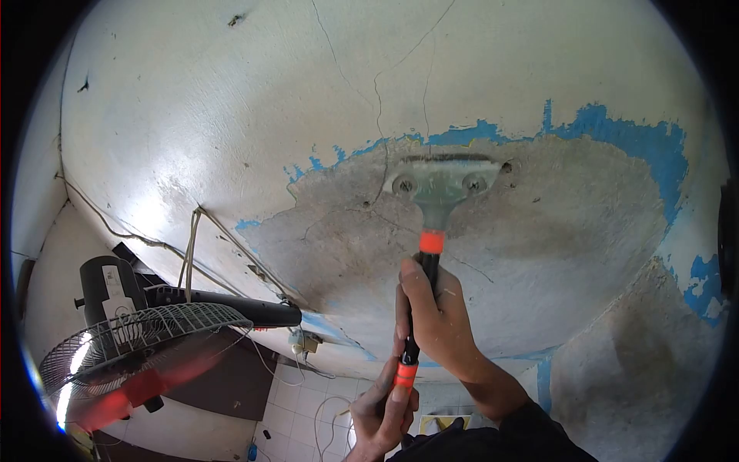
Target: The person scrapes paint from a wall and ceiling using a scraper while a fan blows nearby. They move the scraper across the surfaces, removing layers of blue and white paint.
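A long-handled scraper [439, 189] with a wide head and a black and orange handle lies against the wall. Its blade edge is at the upper border of a bare grey patch [570, 223], just below a strip of blue paint [477, 132]. My right hand [439, 308] grips the upper part of the black handle. Lower down, my left hand [385, 412] is wrapped round the handle near its lower orange band. Pale, cracked paint [269, 92] covers the wall above the patch.
At the lower left a black fan [146, 331] with a wire cage and red blades is fixed near hanging cables [188, 254]. A small socket with a plug [304, 343] is below the patch. White tiles [289, 404] show at the bottom.
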The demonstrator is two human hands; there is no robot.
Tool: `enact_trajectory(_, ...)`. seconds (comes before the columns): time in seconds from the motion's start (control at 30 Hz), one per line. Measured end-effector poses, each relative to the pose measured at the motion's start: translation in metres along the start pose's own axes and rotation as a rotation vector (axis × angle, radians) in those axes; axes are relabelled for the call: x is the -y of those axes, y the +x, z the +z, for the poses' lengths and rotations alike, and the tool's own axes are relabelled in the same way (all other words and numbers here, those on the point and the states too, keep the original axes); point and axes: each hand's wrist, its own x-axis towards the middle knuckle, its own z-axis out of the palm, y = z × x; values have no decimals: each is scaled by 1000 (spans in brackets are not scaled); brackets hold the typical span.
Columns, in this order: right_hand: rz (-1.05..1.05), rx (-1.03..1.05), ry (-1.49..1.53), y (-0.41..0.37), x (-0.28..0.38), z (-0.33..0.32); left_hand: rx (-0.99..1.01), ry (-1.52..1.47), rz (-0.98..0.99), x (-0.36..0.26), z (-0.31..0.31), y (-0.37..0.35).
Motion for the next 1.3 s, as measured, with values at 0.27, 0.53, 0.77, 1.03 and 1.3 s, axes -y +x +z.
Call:
enact_trajectory(0.27,-7,3,8,3,4,4,-53,55,13,6,-2,1)
enact_trajectory(0.53,19,-17,52,0,6,5,-55,60,-1,0,0,-4)
enact_trajectory(0.77,16,-6,29,4,10,5,-82,65,26,-2,1,0)
enact_trajectory(1.03,7,-34,19,3,14,6,5,38,36,-4,-5,2)
enact_trajectory(1.3,6,-28,-15,4,16,6,21,4,46,-7,-1,3)
